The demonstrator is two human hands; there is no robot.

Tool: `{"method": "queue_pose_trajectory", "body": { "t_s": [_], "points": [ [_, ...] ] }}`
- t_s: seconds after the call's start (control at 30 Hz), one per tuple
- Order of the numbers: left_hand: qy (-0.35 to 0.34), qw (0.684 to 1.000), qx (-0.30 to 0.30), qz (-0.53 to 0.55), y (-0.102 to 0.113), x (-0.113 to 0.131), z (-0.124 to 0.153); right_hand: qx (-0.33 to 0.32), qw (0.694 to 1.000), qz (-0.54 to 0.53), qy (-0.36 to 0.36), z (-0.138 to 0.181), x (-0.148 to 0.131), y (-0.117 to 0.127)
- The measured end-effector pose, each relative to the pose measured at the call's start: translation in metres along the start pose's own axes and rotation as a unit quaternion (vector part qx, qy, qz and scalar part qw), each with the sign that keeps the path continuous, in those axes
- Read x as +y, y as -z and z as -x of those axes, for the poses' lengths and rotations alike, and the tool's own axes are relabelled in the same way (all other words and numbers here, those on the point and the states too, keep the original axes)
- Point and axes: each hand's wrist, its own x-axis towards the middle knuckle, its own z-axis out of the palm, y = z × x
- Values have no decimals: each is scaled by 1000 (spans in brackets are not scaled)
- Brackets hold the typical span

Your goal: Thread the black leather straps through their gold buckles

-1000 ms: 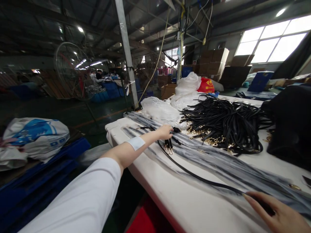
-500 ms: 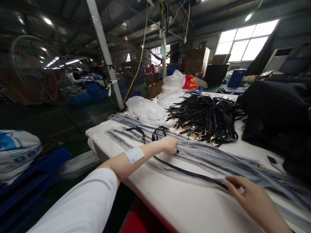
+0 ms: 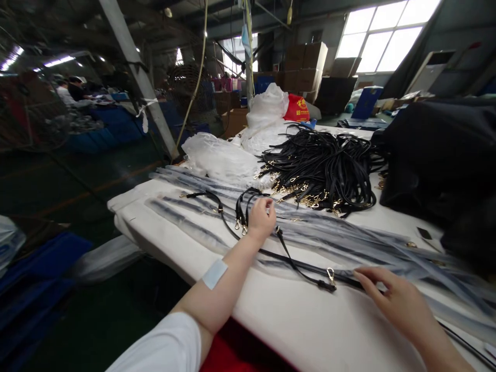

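My left hand (image 3: 262, 219) is lifted a little over the white table (image 3: 306, 325), its fingers closed round looped black straps (image 3: 242, 206) with gold clasps. One thin black strap (image 3: 295, 265) trails from that hand across the table to a gold clasp (image 3: 330, 275). My right hand (image 3: 391, 299) lies on the table just right of that clasp, fingers spread flat and pressing on the strap and on a long clear plastic sleeve (image 3: 372, 245). Several such sleeves lie side by side along the table.
A big heap of black straps with gold clasps (image 3: 321, 168) lies behind. White plastic bags (image 3: 225, 157) and a red bag (image 3: 297, 109) sit at the far end. Dark fabric (image 3: 445, 155) fills the right side. A steel post (image 3: 135, 72), blue crates and a distant person stand left.
My left hand drew the straps back toward me and lifted, so the strap ends now hang looped from it. My right hand slid left to the strap's clasp.
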Motion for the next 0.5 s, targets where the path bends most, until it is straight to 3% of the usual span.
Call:
{"method": "queue_pose_trajectory", "body": {
  "t_s": [0.07, 0.17, 0.37, 0.5],
  "points": [
    [42, 999, 32, -9, 12, -17, -10, -6, 1000, -11, 12, 1, -4, -3],
    [50, 999, 11, -10, 19, -23, -14, -19, 999, -33, 23, 1, -9, -8],
    [-52, 990, -128, -12, 3, 9, 9, -58, 997, -46, 2, -3, -15, -18],
    [-8, 968, -203, -148, 7, 18, 13, -64, 997, -45, -14, -7, -17, -23]
  ]
}}
